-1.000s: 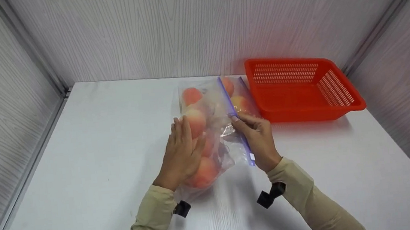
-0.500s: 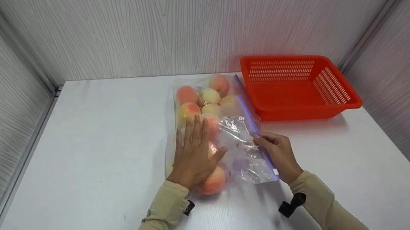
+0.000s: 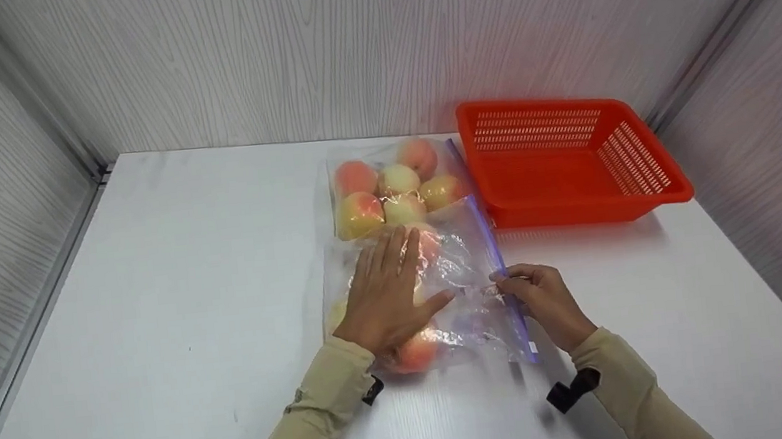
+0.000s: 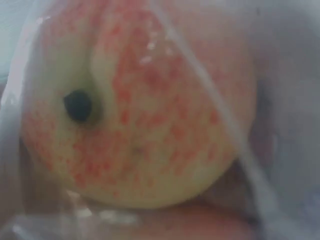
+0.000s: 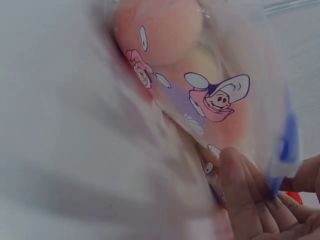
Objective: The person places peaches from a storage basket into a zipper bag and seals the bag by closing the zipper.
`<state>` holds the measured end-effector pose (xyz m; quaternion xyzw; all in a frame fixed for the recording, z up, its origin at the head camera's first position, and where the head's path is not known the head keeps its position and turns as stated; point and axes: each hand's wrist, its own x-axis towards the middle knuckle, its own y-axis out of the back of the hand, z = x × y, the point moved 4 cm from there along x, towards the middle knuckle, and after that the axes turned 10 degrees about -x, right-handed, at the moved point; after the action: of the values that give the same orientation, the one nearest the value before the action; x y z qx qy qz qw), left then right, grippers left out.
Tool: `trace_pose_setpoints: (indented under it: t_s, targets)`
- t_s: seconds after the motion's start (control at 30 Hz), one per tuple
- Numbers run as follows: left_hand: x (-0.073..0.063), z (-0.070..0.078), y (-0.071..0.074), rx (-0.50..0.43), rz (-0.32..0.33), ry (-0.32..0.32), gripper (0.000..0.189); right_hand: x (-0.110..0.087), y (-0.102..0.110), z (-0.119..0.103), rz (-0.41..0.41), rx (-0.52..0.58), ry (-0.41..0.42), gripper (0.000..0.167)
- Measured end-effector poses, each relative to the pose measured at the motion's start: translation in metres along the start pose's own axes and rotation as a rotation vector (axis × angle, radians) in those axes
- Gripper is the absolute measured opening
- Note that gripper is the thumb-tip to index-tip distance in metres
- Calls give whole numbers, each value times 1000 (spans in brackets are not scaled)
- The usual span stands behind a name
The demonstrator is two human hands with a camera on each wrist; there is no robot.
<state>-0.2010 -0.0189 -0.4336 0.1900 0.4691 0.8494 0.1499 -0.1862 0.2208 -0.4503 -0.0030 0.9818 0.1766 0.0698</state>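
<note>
In the head view, my left hand (image 3: 384,299) lies with fingers straight on a clear zip bag (image 3: 461,241) of peaches. The purple zip strip (image 3: 487,235) along that bag's right edge is pinched between the thumb and fingers of my right hand (image 3: 546,301). A white slider (image 3: 532,347) sits at the strip's near end. Behind lies a second zip bag (image 3: 398,179) with several peaches, partly overlapped by the near one. A peach (image 4: 150,110) fills the left wrist view through plastic. Cartoon figures (image 5: 217,102) show printed on the bag in the right wrist view.
A red plastic basket (image 3: 556,216) with slotted sides stands at the back right, right next to the far bag. The white table (image 3: 223,264) is bounded by pale wood-grain walls (image 3: 275,58) at the back and sides.
The near bag's zip edge has been drawn right and toward me, spreading the bag flatter and uncovering more of the far bag. Both hands have shifted right, the left still flat on the bag.
</note>
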Motion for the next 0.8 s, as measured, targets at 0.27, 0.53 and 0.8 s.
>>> trace_pose_setpoints:
  t_s: [0.27, 0.53, 0.8]
  targets:
    - [-1, 10, -5, 14, -50, 18, 98, -4, 4, 8, -32, -125, -42, 30]
    - [-5, 17, -7, 20, -67, 45, 98, -4, 4, 15, -95, -151, -101, 29]
    - [-5, 17, -7, -9, -76, 56, 97, -3, 6, 14, -69, -235, -114, 27]
